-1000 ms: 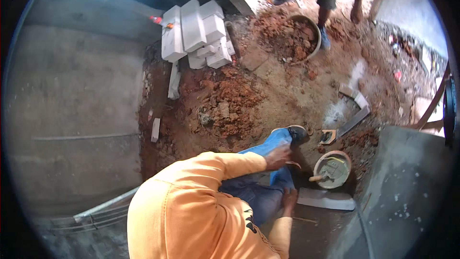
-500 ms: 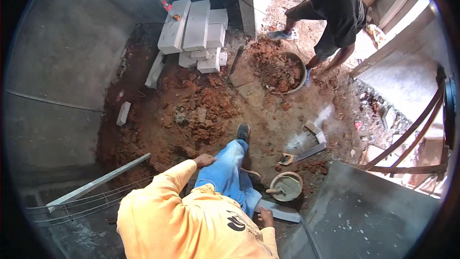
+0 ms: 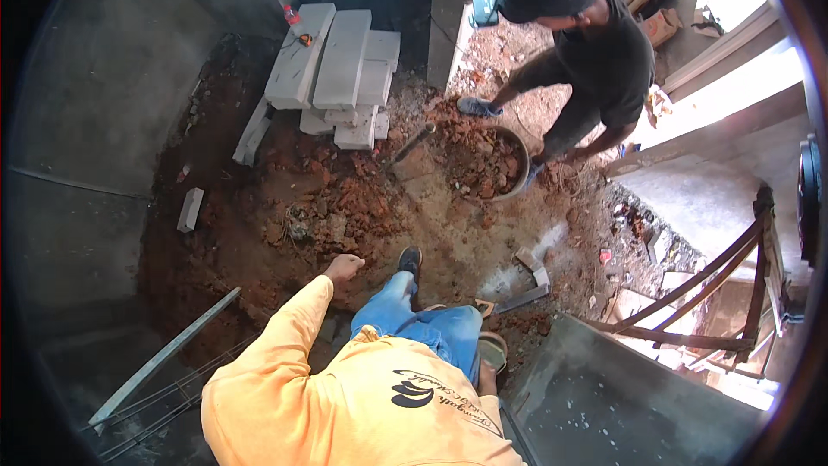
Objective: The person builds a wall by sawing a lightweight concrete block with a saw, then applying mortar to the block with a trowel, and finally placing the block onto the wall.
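My left hand [image 3: 346, 267] is raised over the reddish soil, beside my jeans-covered knee, fingers curled in with nothing visible in them. Low beside my right leg is my right hand [image 3: 488, 376], close to the rim of a round bucket [image 3: 500, 341]. My leg and sleeve hide its fingers and much of the bucket. Just beyond the bucket lies a tool with a tan handle and a straight grey blade [image 3: 523, 300], which looks like a hand saw.
Pale blocks [image 3: 343, 60] are stacked at the back, with a bottle [image 3: 291, 15] on top. A co-worker [image 3: 595, 52] bends near a soil-filled basin [image 3: 520, 164]. Loose soil [image 3: 345, 207] covers the middle. Left are a long bar [image 3: 164, 361] and wire mesh; right, a grey slab [image 3: 621, 388] and wooden frame [image 3: 690, 341].
My left hand has lifted off my thigh and moved forward left. My right hand has moved toward the bucket; the pale block beside it is now hidden. The view has shifted.
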`<state>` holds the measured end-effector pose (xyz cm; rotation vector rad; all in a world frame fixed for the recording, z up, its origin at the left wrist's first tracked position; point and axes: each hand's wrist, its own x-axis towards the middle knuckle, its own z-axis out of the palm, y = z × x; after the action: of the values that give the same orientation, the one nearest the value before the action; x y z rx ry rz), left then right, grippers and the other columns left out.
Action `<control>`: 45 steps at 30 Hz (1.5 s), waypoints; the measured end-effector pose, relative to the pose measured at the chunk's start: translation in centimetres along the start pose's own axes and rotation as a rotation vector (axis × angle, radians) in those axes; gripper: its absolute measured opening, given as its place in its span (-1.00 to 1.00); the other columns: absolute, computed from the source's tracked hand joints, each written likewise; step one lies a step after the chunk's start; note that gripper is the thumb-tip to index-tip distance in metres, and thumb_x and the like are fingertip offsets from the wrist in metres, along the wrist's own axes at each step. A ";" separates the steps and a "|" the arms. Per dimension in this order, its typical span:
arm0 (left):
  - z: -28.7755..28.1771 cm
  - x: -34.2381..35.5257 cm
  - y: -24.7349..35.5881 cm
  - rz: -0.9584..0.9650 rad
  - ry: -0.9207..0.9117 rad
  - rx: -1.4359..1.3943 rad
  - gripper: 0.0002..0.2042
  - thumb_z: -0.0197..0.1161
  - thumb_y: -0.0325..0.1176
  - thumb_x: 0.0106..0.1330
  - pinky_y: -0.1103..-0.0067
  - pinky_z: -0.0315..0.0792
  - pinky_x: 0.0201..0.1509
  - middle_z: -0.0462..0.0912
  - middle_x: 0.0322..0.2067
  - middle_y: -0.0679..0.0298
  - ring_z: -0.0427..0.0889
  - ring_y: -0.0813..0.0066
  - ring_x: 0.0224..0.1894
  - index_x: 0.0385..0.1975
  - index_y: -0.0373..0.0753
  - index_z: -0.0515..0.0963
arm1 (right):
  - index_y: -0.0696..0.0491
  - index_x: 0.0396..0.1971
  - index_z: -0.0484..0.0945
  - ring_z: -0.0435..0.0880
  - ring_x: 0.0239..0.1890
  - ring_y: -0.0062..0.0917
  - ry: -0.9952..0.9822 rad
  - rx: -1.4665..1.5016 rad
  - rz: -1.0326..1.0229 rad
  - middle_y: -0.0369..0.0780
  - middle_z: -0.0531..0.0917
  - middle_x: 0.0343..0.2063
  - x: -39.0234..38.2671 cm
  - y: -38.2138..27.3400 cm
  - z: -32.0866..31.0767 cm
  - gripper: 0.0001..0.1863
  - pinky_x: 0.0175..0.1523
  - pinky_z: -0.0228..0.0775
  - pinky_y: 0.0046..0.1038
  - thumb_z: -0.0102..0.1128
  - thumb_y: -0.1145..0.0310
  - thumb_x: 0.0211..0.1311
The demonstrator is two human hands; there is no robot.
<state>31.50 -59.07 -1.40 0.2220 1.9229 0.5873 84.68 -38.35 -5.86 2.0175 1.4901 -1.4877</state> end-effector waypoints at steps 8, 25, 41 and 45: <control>0.1 0.8 -1.0 -0.061 0.208 -0.499 -0.65 0.21 -0.11 0.34 0.54 0.48 -0.33 0.64 -0.37 0.31 0.65 0.46 -0.39 -0.17 -0.32 0.63 | 0.15 -0.27 0.69 0.69 -0.21 -0.35 -0.173 -0.239 -0.323 -0.18 0.75 -0.25 3.8 -10.7 -3.1 -0.59 -0.08 0.45 -0.30 0.12 0.06 0.33; 5.7 -2.2 -1.1 -0.386 0.089 -0.605 -0.72 0.21 -0.16 0.35 0.53 0.41 -0.46 0.54 -0.39 0.37 0.54 0.52 -0.45 -0.12 -0.21 0.56 | 0.19 -0.12 0.53 0.71 -0.31 -0.35 -0.119 0.309 0.115 -0.12 0.64 -0.31 6.8 -16.8 -8.9 -0.66 -0.36 0.62 -0.39 0.20 0.20 0.31; 1.0 0.0 -0.9 -0.302 0.147 -0.548 -0.61 0.21 -0.10 0.36 0.52 0.48 -0.33 0.59 -0.29 0.36 0.61 0.49 -0.33 0.04 -0.23 0.54 | 0.10 -0.34 0.56 0.67 -0.48 -0.49 -0.100 0.245 0.134 -0.22 0.66 -0.41 2.3 -18.2 -5.0 -0.74 -0.44 0.54 -0.44 0.22 0.18 0.30; 1.3 -0.5 -2.5 -0.346 0.114 -0.565 -0.61 0.20 -0.10 0.37 0.50 0.49 -0.30 0.58 -0.28 0.36 0.61 0.48 -0.30 0.05 -0.23 0.53 | 0.09 -0.36 0.55 0.67 -0.50 -0.51 -0.116 0.266 0.136 -0.24 0.65 -0.44 1.9 -18.0 -4.6 -0.74 -0.48 0.53 -0.48 0.19 0.17 0.31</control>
<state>33.21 -61.03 -2.61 -0.5026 1.7666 0.8872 72.64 -25.89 1.18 2.0845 1.1381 -1.7899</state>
